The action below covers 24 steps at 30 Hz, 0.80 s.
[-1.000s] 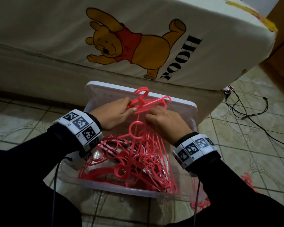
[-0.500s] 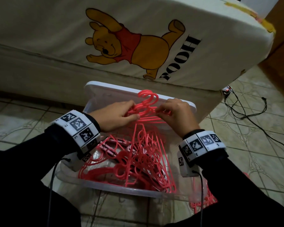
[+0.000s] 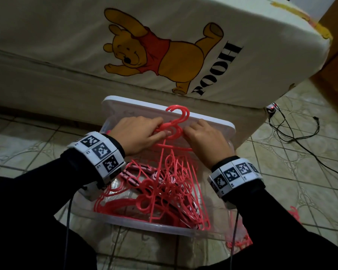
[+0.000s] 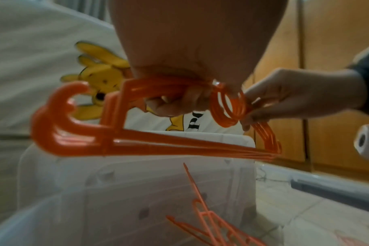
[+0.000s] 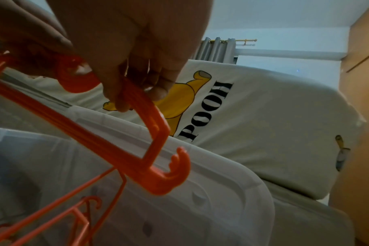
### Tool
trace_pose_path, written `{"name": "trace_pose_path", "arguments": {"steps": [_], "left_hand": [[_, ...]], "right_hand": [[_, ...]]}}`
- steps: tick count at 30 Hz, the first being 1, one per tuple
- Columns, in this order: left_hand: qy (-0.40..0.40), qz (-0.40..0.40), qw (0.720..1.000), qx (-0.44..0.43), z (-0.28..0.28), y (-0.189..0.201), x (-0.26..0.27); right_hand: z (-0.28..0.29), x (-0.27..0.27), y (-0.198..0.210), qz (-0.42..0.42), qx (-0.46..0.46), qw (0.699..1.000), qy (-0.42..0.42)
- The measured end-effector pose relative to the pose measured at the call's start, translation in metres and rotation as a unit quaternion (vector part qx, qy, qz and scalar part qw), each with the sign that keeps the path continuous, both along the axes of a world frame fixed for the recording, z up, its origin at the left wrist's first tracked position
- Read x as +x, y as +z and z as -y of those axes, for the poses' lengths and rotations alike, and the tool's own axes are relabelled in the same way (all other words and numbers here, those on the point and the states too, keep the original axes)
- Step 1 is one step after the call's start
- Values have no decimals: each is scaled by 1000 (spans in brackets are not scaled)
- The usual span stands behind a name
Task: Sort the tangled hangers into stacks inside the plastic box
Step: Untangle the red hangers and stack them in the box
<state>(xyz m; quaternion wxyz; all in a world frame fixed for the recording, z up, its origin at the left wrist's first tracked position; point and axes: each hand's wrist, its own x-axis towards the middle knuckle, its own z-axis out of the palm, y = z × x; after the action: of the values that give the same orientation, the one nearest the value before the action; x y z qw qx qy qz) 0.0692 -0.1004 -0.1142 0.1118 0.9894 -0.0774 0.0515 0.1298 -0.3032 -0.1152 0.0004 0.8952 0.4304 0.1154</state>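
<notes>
Pink hangers point(image 3: 176, 131), gripped by both hands point(image 3: 139, 136) point(image 3: 207, 139), hang above the plastic box point(image 3: 144, 227) rim.

The head view looks steeply down from above onto the clear plastic storage box point(image 3: 144, 224) on the floor. Both wrist views sit low and close over that box point(image 4: 137, 191) point(image 5: 200, 191), facing up and outward past it to the cream bear-print mattress point(image 3: 183, 26) point(image 4: 32, 50) point(image 5: 263, 124) behind, which all three share.
</notes>
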Motion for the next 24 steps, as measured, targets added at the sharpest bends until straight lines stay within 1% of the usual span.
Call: {"name": "trace_pose_path", "arguments": {"steps": [1,3,5,6,7,10,12,14,16,21,24], "left_hand": [[4,15,1000,19,0,-1,1],[9,26,999,27,0,-3,2],[20,27,999,20,-2,-4,3],[30,29,999,15,-4,-4,3],[40,33,999,14,-6,-3,4],[70,51,996,32,-10,-1,4],[81,52,995,36,-10,0,4],[88,48,994,31,-10,0,5],[93,45,994,24,-9,1,5],[87,35,996,-4,-8,0,5],[84,25,996,-7,-10,-1,5]], "right_hand": [[-1,0,-1,-9,3,1000,1],[0,2,-4,-70,30,997,-14],[5,7,-7,-135,60,988,-52],[9,10,-10,-154,62,983,-79],[14,14,-13,-160,50,980,-111],[25,22,-29,-174,-43,962,-208],[24,20,-41,-227,-92,945,-219],[19,14,-53,-269,-140,936,-178],[10,3,-65,-283,-187,933,-118],[-15,-24,-92,-280,-286,916,7],[-19,-33,-99,-270,-310,910,54]]}}
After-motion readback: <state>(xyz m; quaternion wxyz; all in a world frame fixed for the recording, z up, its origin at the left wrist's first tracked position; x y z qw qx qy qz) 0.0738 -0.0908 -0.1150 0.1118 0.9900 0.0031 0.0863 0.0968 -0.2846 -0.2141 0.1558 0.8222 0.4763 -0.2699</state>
